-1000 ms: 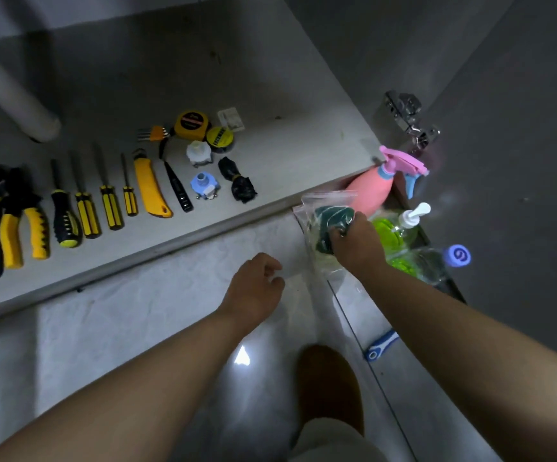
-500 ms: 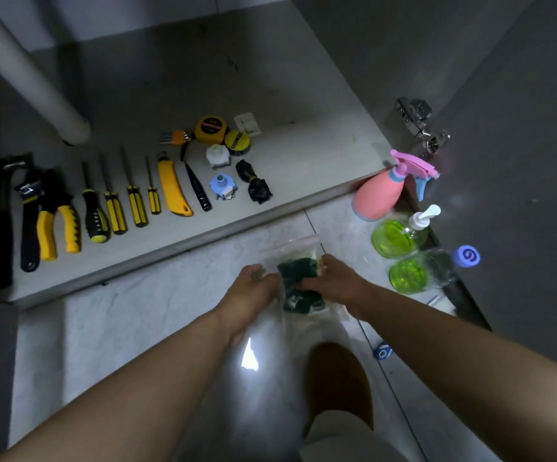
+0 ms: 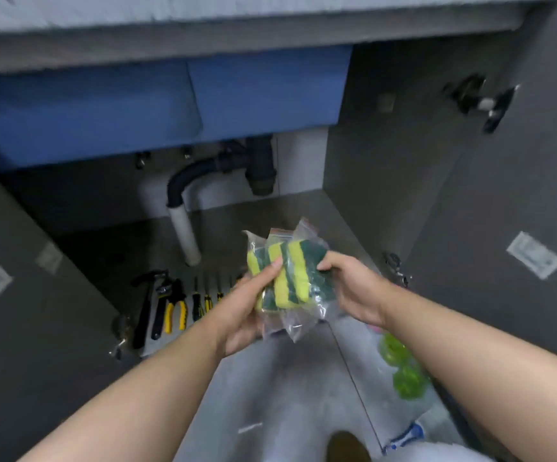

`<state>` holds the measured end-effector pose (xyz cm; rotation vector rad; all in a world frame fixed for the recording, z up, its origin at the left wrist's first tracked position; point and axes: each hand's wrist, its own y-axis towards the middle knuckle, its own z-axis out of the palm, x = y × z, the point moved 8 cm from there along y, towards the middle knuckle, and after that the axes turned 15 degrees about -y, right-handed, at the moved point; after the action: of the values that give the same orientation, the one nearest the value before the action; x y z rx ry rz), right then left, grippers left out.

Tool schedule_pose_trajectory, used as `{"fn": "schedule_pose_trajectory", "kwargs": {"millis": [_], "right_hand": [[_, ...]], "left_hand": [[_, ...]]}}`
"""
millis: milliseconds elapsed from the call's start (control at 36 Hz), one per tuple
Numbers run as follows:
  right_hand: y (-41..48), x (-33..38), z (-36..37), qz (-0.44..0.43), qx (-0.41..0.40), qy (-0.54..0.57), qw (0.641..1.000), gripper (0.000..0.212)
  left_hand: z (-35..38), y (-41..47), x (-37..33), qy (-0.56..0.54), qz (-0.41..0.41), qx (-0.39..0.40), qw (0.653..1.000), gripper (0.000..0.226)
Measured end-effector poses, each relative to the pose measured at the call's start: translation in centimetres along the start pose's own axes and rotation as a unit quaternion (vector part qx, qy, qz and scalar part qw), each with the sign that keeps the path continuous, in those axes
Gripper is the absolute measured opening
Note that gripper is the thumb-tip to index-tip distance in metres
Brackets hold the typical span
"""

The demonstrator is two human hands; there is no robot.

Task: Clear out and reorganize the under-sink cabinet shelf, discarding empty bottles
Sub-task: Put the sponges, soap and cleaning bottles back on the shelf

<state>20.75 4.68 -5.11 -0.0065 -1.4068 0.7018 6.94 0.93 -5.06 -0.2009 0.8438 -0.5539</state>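
Observation:
A clear zip bag of yellow-and-green scrub sponges (image 3: 287, 278) is held up in front of the open under-sink cabinet. My left hand (image 3: 247, 305) grips it from below and the left, thumb across the sponges. My right hand (image 3: 350, 288) grips its right side. Behind the bag lies the grey cabinet shelf (image 3: 223, 228), with a row of hand tools (image 3: 170, 308) along its front edge. Two green bottles (image 3: 403, 371) lie on the floor under my right forearm.
Drain pipes (image 3: 203, 181) come down from the blue sink basins (image 3: 157, 105) at the back. Cabinet doors stand open at left (image 3: 20, 311) and right (image 3: 503, 228). A blue-and-white object (image 3: 403, 435) lies on the tiled floor near my foot (image 3: 347, 445).
Both hands have lifted the sponge bag from floor level up in front of the cabinet. The view has tilted up, showing the sink and pipes.

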Motion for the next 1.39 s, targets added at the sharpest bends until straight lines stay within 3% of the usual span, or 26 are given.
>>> {"fn": "schedule_pose_trajectory", "kwargs": {"millis": [111,194,250,361,472,611,833,944,1000,1083,1139,1194,1278,1389], "right_hand": [[-4.4,6.3,0.6,-0.107,-0.156,-0.111,0.976,0.035],[-7.9,8.5,2.5,-0.163,-0.182,-0.115,0.963,0.03],[-9.9,9.0,4.0,-0.185,-0.158,-0.081,0.966,0.025],[-13.5,9.4,6.8,-0.217,-0.094,-0.082,0.968,0.044],[-16.0,10.1,8.0,-0.242,-0.07,-0.085,0.964,0.045],[-18.5,11.3,8.9,-0.27,-0.055,-0.037,0.96,0.045],[-21.9,11.4,8.1,-0.317,-0.07,-0.01,0.946,0.045],[-22.2,11.7,7.7,-0.329,-0.076,-0.025,0.941,0.042],[-21.6,11.8,7.9,-0.326,-0.061,-0.029,0.943,0.04],[-19.9,11.5,8.1,-0.294,-0.021,0.016,0.955,0.038],[-18.3,10.9,8.0,-0.259,-0.007,0.054,0.964,0.039],[-16.7,10.3,8.0,-0.224,0.014,0.065,0.972,0.044],[-14.2,9.1,7.5,-0.19,0.026,0.052,0.98,0.044],[-11.1,7.7,4.3,-0.176,-0.065,0.008,0.982,0.044]], "left_hand": [[4.9,-3.8,-4.3,0.06,0.12,-0.024,0.991,0.045],[7.6,-6.7,-5.8,0.105,0.18,-0.035,0.977,0.039],[9.2,-8.2,-6.3,0.132,0.197,-0.031,0.971,0.039],[11.3,-10.7,-6.7,0.172,0.222,-0.045,0.959,0.048],[12.6,-12.6,-7.1,0.191,0.244,-0.065,0.949,0.051],[14.2,-14.6,-7.2,0.211,0.257,-0.066,0.941,0.043],[17.6,-15.8,-5.2,0.21,0.214,-0.056,0.952,0.061],[18.6,-15.6,-5.2,0.217,0.252,-0.061,0.941,0.065],[18.3,-15.4,-5.7,0.233,0.282,-0.069,0.928,0.065],[16.7,-15.1,-7.4,0.347,0.339,-0.135,0.864,0.061],[15.3,-14.8,-8.2,0.372,0.347,-0.172,0.844,0.052],[14.5,-13.7,-8.4,0.345,0.335,-0.132,0.867,0.043],[13.5,-11.4,-7.9,0.295,0.289,-0.056,0.909,0.05],[11.3,-7.6,-7.0,0.244,0.218,-0.062,0.943,0.054]]}}
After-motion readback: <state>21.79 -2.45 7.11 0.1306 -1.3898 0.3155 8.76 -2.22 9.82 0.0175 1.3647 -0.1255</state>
